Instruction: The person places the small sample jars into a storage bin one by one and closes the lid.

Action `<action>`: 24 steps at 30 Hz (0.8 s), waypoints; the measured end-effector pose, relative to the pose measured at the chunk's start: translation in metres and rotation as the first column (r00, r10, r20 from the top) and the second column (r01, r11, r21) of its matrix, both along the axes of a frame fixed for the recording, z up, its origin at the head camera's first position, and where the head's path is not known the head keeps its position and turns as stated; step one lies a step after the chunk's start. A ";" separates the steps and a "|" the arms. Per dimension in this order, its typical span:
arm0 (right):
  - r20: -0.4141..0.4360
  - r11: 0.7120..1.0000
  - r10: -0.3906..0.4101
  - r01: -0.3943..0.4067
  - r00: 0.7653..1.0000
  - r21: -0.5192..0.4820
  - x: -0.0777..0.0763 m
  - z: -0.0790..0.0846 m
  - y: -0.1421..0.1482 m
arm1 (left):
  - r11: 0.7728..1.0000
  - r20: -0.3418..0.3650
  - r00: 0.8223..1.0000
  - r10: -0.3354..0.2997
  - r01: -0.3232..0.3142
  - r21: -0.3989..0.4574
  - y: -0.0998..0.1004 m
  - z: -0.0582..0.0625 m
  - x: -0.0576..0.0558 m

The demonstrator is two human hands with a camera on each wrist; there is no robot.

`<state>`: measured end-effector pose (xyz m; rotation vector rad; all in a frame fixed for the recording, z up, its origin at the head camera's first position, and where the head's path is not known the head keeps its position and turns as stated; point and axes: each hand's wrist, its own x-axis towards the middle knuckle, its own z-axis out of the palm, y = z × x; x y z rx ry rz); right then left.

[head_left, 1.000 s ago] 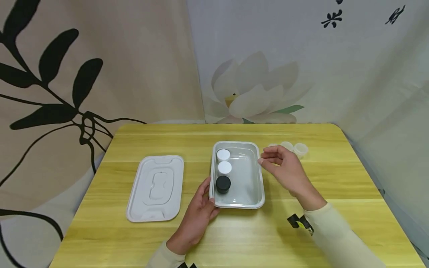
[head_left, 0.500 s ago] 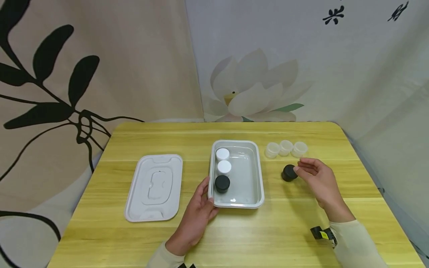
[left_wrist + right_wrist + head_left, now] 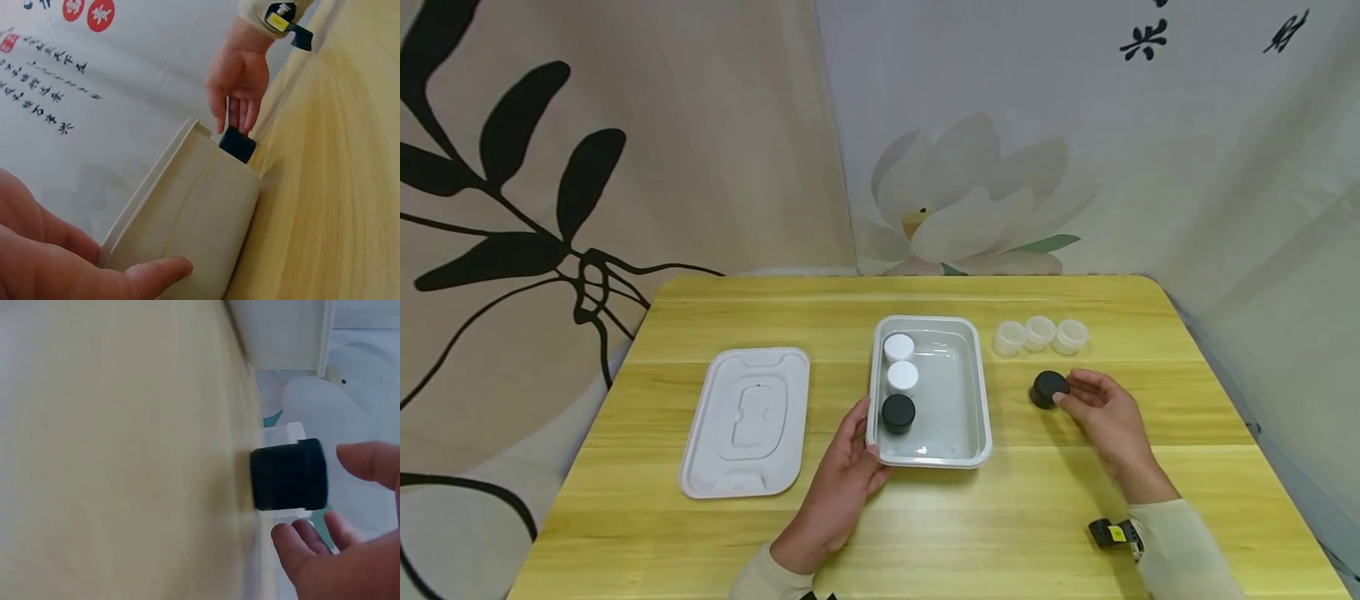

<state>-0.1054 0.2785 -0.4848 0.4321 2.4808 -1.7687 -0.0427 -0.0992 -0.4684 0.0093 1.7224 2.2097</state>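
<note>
While left hand [image 3: 842, 479] steadies tray [image 3: 981, 433], right hand [image 3: 1101, 412] at black jar [image 3: 1048, 388]

Bright, even, soft light from above; faint shadows under the hands. Head view is sharp, slightly bowed at the edges. Both wrist views are blurred, the tabletop [image 3: 112, 450] smeared.

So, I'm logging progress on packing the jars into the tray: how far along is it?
Three jars, two white and one black, stand in the tray. The right hand reaches the black jar on the table; the left hand steadies the tray. Three clear cups and the lid remain outside.
</note>
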 end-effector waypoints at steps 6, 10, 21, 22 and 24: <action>0.013 0.999 -0.007 0.008 1.000 -0.047 -0.003 -0.007 -0.003 | 1.000 0.016 1.000 0.008 -0.008 -0.007 0.000 0.000 0.000; 0.004 0.999 0.000 0.000 1.000 -0.047 -0.006 -0.010 -0.004 | 1.000 0.032 0.999 0.010 -0.011 0.003 -0.001 0.000 -0.001; 0.009 0.998 0.055 -0.055 0.998 -0.030 -0.010 -0.011 -0.007 | 1.000 0.044 0.999 0.006 -0.006 0.008 -0.001 -0.001 -0.002; 0.003 0.998 0.058 -0.058 0.998 -0.025 -0.010 -0.009 -0.008 | 1.000 0.043 0.999 0.005 -0.006 0.007 -0.001 -0.001 -0.003; -0.012 0.998 0.064 -0.064 0.998 -0.019 -0.010 -0.003 -0.011 | 1.000 0.043 0.999 0.005 -0.006 0.007 -0.001 -0.002 -0.003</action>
